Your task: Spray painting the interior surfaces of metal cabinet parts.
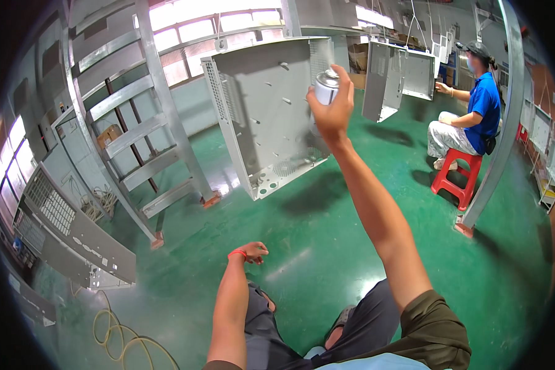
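Note:
My right hand (334, 114) is raised and wrapped round a white spray can (327, 92), its index finger on the can's top. Just beyond the can hangs a grey sheet-metal housing (253, 92), open toward me, with several short posts inside, perforated sides and holes along its lower flange. My left hand (253, 252) hovers low in front of my knees, a red band (237, 253) at its wrist. Its fingers are loosely curled, and nothing shows in them.
Metal ladder-like frame (135, 139) at left; grey perforated panel (80, 228) and coiled yellow hose (120, 339) nearer. On the right, a person in blue (486, 102) sits on a red stool (457, 176), one hand by another hanging housing (385, 80). A metal post (496, 157) stands beside them.

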A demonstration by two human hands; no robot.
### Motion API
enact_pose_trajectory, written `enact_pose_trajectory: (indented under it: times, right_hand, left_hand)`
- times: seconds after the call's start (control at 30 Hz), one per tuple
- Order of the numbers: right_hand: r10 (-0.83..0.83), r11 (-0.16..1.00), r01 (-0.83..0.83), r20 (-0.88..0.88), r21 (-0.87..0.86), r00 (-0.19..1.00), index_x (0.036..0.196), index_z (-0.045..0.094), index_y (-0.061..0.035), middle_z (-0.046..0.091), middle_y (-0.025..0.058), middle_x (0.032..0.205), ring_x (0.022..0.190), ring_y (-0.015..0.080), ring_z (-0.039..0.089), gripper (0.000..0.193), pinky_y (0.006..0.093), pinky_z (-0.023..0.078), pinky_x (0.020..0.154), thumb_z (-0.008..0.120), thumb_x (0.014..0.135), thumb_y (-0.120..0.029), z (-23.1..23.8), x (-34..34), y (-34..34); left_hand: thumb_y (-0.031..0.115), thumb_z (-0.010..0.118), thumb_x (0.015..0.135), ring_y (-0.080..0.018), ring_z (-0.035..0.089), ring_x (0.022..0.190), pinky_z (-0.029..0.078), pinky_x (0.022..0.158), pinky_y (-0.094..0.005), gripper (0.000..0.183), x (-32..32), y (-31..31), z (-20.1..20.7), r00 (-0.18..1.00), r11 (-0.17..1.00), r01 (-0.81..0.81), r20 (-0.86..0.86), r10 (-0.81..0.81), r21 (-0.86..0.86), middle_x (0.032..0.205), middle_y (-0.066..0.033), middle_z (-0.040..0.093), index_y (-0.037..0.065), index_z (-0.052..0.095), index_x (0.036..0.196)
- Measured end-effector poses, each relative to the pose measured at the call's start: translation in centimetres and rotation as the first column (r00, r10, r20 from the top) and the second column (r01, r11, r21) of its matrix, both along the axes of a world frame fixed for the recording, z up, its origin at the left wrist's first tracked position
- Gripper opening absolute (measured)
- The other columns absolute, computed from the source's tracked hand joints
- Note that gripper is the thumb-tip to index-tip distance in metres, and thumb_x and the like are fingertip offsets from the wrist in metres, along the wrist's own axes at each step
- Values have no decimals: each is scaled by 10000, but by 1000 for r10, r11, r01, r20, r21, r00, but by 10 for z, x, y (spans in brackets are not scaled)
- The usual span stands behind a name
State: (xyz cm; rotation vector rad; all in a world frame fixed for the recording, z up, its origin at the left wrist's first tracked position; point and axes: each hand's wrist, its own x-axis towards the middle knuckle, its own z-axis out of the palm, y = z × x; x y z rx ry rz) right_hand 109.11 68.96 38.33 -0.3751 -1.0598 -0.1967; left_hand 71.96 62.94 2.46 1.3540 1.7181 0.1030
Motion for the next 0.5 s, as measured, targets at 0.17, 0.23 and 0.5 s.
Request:
enact_pose_trajectory:
  times: [0.17,0.23,0.5]
  right_hand:
    - [-10,994,18,-72,105,997,1459,537,-51,591,183,1209,1063,338,657,701,438,559,900,815,815,-35,-8,8,5]
    - [52,996,-48,-52,75,997,1455,543,-52,602,182,1213,1056,337,664,706,432,560,895,821,807,-31,-19,-2,1]
    - [705,709,-694,109,-127,700,1512,431,-180,651,105,1168,1000,223,688,813,400,577,864,858,835,-39,-37,-34,-40]
  left_hand:
    - [430,652,1050,-126,737,857,482,640,-290,388,14,12,-3,1000,999,25,4,-25,24,997,-37,775,170,614,1336]
    - [436,648,1051,-126,740,861,477,631,-283,386,16,15,-5,1000,999,25,-5,-25,29,1001,-35,775,177,615,1336]
    - [428,646,1049,-139,743,890,511,657,-314,404,51,34,4,998,999,35,-55,-34,17,1041,-41,774,184,608,1368]
